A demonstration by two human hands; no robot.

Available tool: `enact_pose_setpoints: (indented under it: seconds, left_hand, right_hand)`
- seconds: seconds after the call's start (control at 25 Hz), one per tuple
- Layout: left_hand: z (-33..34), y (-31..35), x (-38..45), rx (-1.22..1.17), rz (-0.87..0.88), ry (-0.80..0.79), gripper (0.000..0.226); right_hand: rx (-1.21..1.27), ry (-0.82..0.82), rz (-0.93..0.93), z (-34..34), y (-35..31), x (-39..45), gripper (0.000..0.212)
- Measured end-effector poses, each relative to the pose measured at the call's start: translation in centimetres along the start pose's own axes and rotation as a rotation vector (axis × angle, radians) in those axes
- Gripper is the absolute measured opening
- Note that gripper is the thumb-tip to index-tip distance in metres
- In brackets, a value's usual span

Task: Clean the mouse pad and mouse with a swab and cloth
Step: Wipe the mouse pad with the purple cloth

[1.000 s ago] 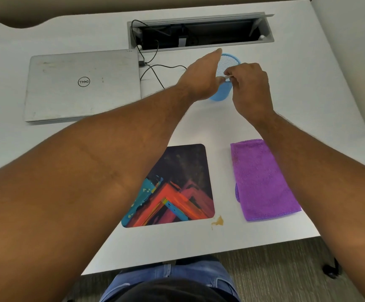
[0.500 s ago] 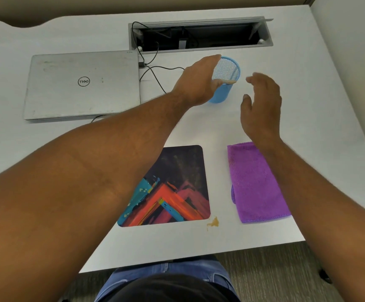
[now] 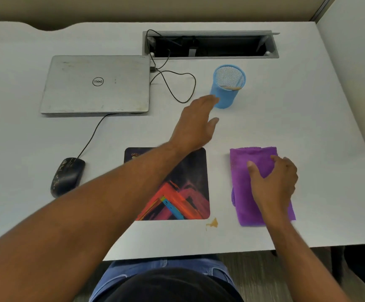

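Purple fuzzy cloth (image 3: 251, 184), folded rectangle, right of colourful rounded mouse pad (image 3: 183, 188) on white table (image 3: 297, 118). Dark mouse (image 3: 67, 176) far left. Swab (image 3: 231, 87) lies across blue mesh cup (image 3: 227, 87). Right hand (image 3: 273, 182) grasps cloth, fingers curled. Left hand (image 3: 196, 125) hovers, fingers straight, holding nothing.

Bare forearms, no sleeves; blue jeans (image 3: 133, 273), dark top (image 3: 172, 288).

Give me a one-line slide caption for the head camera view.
Right hand grips the purple cloth beside the mouse pad; open left hand hovers near the blue mesh cup.
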State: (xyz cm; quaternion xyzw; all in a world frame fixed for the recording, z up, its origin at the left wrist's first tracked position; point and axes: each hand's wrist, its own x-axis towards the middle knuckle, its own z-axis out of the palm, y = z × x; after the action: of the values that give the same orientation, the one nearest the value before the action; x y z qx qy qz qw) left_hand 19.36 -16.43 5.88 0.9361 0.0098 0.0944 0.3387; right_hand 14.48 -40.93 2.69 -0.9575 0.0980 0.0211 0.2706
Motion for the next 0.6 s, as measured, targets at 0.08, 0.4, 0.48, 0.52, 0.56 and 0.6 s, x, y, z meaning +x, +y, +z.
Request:
enact_pose_setpoints:
  seconds: [0.08, 0.4, 0.48, 0.52, 0.56, 0.6]
  left_hand:
    - [0.7, 0.4, -2.6, -0.004, -0.018, -0.011, 0.048]
    - [1.6, -0.5, -10.4, 0.005, -0.088, -0.064, 0.032]
    - [1.0, -1.3, -11.6, -0.009, -0.115, -0.029, 0.03]
    - [0.5, -1.9, -12.2, -0.023, -0.129, -0.008, 0.029]
    - [0.0, -2.6, -12.9, -0.038, -0.144, 0.013, 0.029]
    - [-0.6, -3.4, -13.6, -0.05, -0.161, 0.029, 0.028]
  right_hand:
    - [-0.092, -0.044, -0.007, 0.6, 0.0, -1.4, 0.083]
    - [-0.368, -0.021, -0.125, 3.5, 0.6, -3.2, 0.068]
    - [-0.376, 0.061, -0.174, 3.2, 1.1, -2.7, 0.052]
    - [-0.386, 0.088, -0.203, 3.0, 1.4, -2.5, 0.047]
    - [-0.389, 0.107, -0.23, 2.8, 1.5, -2.3, 0.043]
    - [-0.381, 0.119, -0.247, 2.5, 1.5, -2.0, 0.039]
